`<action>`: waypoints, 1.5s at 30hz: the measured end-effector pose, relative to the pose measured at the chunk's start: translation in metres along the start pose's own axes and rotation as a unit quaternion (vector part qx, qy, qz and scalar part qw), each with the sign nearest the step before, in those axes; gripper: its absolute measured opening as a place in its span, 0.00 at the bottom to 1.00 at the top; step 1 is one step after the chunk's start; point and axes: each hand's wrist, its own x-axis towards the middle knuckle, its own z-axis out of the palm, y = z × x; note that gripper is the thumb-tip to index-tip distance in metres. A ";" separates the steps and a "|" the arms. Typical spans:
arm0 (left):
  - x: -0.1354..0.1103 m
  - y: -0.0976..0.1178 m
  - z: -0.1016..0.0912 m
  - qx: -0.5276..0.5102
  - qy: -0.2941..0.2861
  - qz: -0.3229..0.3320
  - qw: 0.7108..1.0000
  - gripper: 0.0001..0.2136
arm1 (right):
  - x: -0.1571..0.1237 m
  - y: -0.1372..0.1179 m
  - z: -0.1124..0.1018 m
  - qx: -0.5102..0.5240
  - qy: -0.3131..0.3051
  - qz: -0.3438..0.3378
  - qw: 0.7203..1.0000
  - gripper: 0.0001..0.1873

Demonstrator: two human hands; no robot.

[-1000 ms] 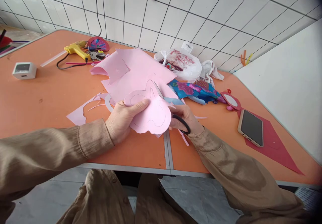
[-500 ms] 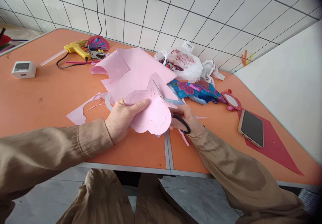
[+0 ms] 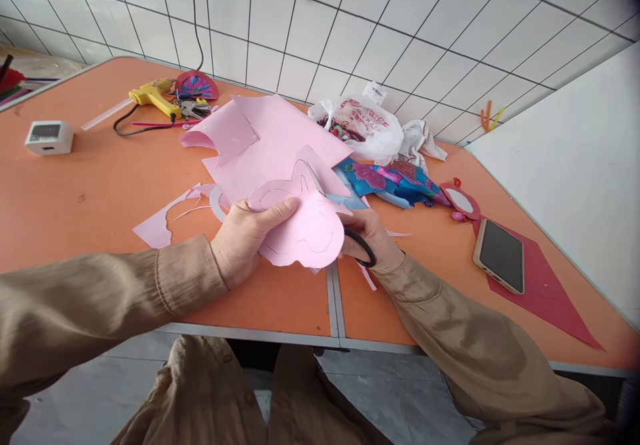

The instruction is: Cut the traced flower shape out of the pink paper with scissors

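Observation:
Between my hands is a pink paper cutout (image 3: 305, 228) with a wavy outline and thin drawn lines on it. My left hand (image 3: 245, 235) pinches its left side, thumb on top. A pair of scissors (image 3: 369, 251) sits in my right hand (image 3: 373, 231), fingers closed about the black handle. Part of a blade shows at the cutout's upper right edge; the rest is hidden behind the paper. Behind the cutout lies a larger pink sheet (image 3: 280, 128), curled at its left. Pink scraps (image 3: 157, 225) lie to the left of my left hand.
A yellow glue gun (image 3: 155, 98) and a white box-shaped device (image 3: 49, 138) lie at the left. At the back are a plastic bag (image 3: 373, 128) and blue flowered fabric (image 3: 390, 178). A phone (image 3: 500, 255) rests on red paper (image 3: 555, 298) at the right.
The lower right edge of the cutout has shifted slightly right and down towards the scissors handle. Both hands keep their grip and have barely moved.

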 end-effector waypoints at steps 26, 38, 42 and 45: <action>-0.001 0.001 0.002 -0.007 0.029 -0.011 0.999 0.20 | -0.002 0.007 0.002 -0.023 0.011 0.027 0.999 0.32; -0.001 -0.001 0.001 -0.016 0.023 -0.015 0.999 0.18 | -0.002 0.010 0.001 -0.011 0.011 0.025 1.000 0.31; -0.001 0.000 0.002 -0.008 0.030 -0.016 0.999 0.19 | -0.002 0.011 0.001 -0.010 0.011 0.024 1.000 0.30; -0.001 0.001 0.003 -0.009 0.033 -0.017 0.999 0.19 | -0.001 0.011 0.001 -0.010 0.010 0.026 1.000 0.30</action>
